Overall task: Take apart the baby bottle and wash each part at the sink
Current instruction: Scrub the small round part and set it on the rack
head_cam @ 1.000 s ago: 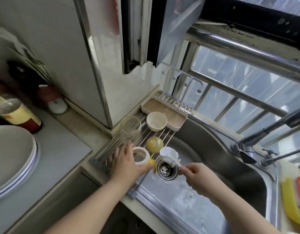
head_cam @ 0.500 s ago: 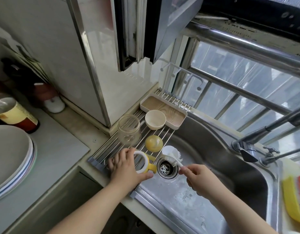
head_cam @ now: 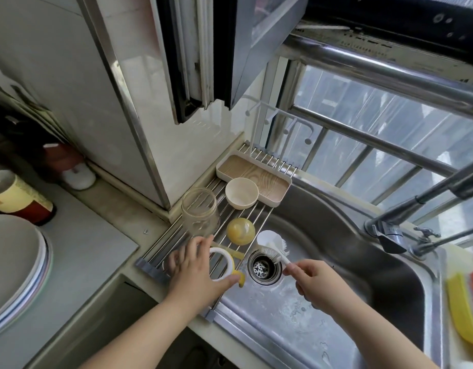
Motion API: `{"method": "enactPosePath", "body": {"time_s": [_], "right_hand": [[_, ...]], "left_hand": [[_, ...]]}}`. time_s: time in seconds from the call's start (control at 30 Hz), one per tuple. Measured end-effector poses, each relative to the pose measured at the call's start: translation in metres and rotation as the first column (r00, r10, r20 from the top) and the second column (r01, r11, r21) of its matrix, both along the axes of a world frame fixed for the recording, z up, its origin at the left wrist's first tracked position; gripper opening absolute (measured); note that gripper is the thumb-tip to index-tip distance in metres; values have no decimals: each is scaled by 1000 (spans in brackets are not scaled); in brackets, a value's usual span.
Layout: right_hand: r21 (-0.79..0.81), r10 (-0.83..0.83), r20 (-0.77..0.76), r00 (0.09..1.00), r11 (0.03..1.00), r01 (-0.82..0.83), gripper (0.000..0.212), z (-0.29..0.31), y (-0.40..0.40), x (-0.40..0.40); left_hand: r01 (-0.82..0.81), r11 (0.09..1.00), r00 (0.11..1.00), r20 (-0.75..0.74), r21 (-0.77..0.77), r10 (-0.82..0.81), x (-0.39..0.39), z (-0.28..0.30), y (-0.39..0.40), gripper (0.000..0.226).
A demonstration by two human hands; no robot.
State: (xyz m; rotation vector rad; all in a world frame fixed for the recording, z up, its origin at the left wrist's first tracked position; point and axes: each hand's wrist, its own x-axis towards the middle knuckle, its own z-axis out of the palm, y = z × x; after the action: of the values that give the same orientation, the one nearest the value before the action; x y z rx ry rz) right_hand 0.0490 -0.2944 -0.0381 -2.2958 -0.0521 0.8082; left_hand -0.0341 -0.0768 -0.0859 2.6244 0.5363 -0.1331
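Observation:
My left hand (head_cam: 196,272) grips the white and yellow bottle collar ring (head_cam: 224,265) with handles, down on the steel drying rack (head_cam: 160,249) at the sink's left edge. My right hand (head_cam: 312,283) pinches the handle of a white bottle brush (head_cam: 272,249), whose bristled head hovers just above the drain (head_cam: 264,267). The clear glass bottle body (head_cam: 199,213) stands on the rack beyond my left hand. A yellow dome-shaped part (head_cam: 240,231) lies beside it. A cream cap (head_cam: 242,193) sits further back.
A cream tray (head_cam: 272,193) rests at the rack's far end. The steel sink (head_cam: 336,262) has a tap (head_cam: 384,230) at right. Yellow cloths (head_cam: 464,310) lie on the right rim. Stacked plates (head_cam: 17,267) and jars (head_cam: 14,198) stand on the left counter.
My left hand has lowered the collar ring from above the rack down onto its bars. The brush in my right hand has dipped slightly towards the drain.

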Motion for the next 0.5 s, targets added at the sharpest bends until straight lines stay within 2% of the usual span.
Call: {"method": "enactPosePath", "body": {"time_s": [0.07, 0.17, 0.2, 0.27, 0.4, 0.5], "right_hand": [[1, -7, 7, 1000, 1000, 7, 27, 2, -3, 2], [15, -45, 17, 999, 999, 45, 27, 6, -7, 6], [19, -63, 28, 998, 998, 63, 27, 7, -9, 7], [21, -90, 46, 995, 996, 89, 28, 8, -14, 8], [6, -125, 26, 992, 992, 125, 27, 7, -28, 5], [-7, -149, 15, 989, 989, 149, 28, 2, -38, 3]], "left_hand": [[67, 998, 993, 96, 19, -68, 12, 6, 1, 102], [177, 983, 970, 179, -48, -166, 43, 18, -2, 70], [214, 975, 966, 158, -59, -203, 54, 22, -4, 57], [264, 965, 962, 78, -6, -263, 75, 24, -10, 46], [249, 961, 965, -115, 121, -236, 100, 20, -15, 28], [242, 965, 967, -112, 101, -231, 102, 16, -17, 23]]}}
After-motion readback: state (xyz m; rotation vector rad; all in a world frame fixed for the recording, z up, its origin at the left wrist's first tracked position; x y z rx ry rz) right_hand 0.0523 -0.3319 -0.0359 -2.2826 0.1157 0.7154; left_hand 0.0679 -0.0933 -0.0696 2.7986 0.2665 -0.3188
